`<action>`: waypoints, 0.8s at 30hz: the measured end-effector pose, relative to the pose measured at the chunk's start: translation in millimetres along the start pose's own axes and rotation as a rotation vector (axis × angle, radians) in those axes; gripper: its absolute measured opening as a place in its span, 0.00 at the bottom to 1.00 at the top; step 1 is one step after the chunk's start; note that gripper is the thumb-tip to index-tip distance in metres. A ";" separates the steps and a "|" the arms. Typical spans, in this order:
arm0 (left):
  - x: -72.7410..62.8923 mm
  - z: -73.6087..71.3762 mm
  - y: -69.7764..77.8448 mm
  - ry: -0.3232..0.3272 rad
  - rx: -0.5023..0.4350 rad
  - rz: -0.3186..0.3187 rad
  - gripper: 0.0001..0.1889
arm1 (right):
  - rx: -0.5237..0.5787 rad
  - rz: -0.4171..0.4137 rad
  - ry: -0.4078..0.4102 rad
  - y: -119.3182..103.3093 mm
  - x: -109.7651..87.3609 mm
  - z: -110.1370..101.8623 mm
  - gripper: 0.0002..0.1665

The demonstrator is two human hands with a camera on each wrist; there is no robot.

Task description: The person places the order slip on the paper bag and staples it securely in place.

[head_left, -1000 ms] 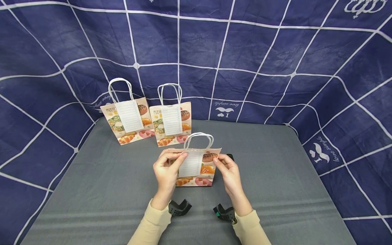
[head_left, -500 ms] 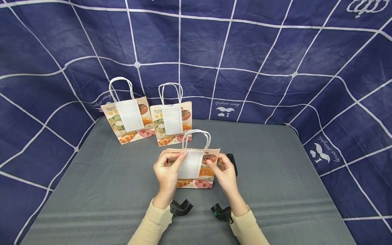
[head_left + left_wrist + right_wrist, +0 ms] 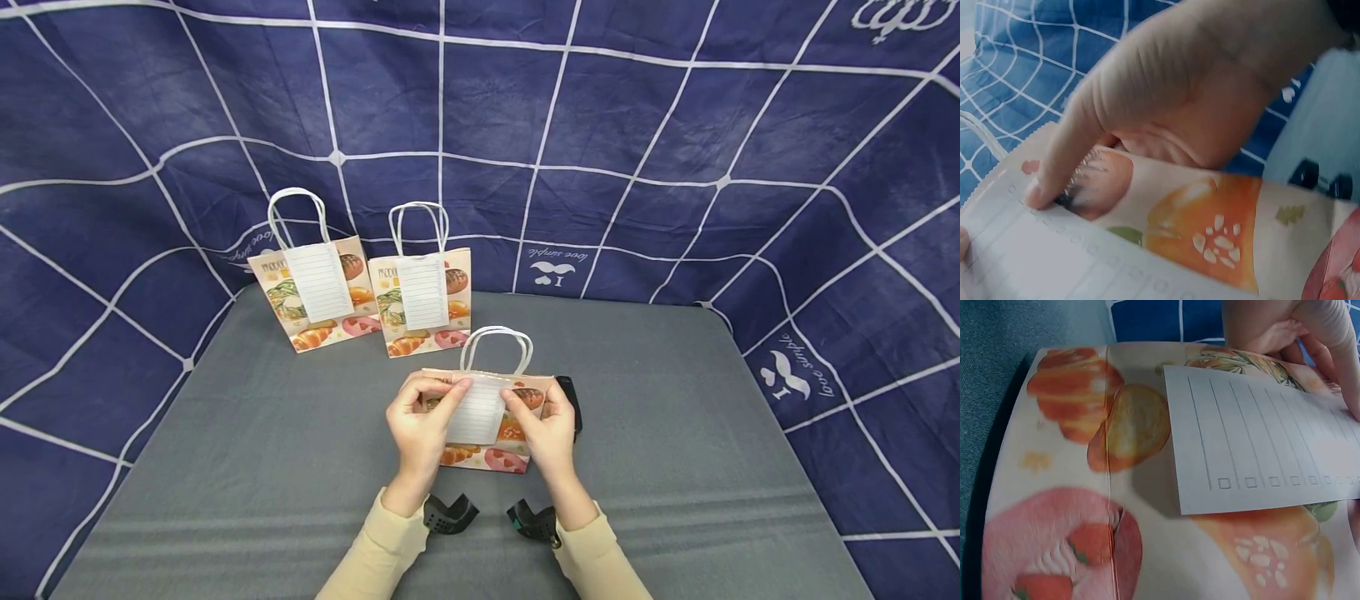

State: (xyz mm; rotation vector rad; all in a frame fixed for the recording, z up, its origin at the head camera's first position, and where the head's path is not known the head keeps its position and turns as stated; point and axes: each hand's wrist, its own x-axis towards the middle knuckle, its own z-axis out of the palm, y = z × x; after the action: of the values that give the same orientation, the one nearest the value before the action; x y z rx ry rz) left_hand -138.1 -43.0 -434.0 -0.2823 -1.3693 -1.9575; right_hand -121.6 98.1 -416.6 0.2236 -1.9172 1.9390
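Note:
A small food-print paper bag [image 3: 502, 460] with white handles [image 3: 498, 332] is held in the middle of the table. A white lined checklist sheet [image 3: 474, 419] with small boxes lies against its front; its lower edge stands off the bag in the right wrist view. My left hand [image 3: 418, 423] pinches the bag's upper left, thumb in front at the sheet's top corner. My right hand [image 3: 550, 429] grips the right side, thumb at the sheet's other top corner, as the left wrist view shows on that thumb [image 3: 1054, 169]. Fingers behind the bag are mostly hidden.
Two similar bags, a left one [image 3: 322, 333] and a right one [image 3: 416, 343], stand at the back left, each with a lined sheet on its front. A black elongated object [image 3: 570, 398] lies partly hidden behind the held bag. Blue grid cloth [image 3: 495, 108] surrounds the grey table [image 3: 690, 433].
My right hand has moved inward from the bag's right edge, its thumb reaching the sheet's corner. The bag has shifted slightly toward me and right. More of the black object shows than one second ago.

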 end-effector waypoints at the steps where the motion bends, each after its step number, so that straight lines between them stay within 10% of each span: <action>1: -0.6 0.2 -0.2 0.012 0.021 0.004 0.13 | 0.000 -0.002 0.000 0.5 -0.1 -0.1 0.12; 12: -3.2 -4.6 -4.1 -0.038 -0.007 -0.103 0.32 | 0.001 -0.059 -0.053 3.2 1.1 -7.0 0.08; 24: 16.4 -9.2 27.2 -0.350 0.180 -0.118 0.08 | -0.137 -0.165 -0.198 1.5 8.5 -26.5 0.09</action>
State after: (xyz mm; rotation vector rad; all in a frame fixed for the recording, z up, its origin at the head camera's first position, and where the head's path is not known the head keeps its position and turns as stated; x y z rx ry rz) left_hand -129.9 -63.1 -409.0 -0.4856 -1.8113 -1.9250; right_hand -125.6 125.6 -415.9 0.5338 -2.0748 1.7260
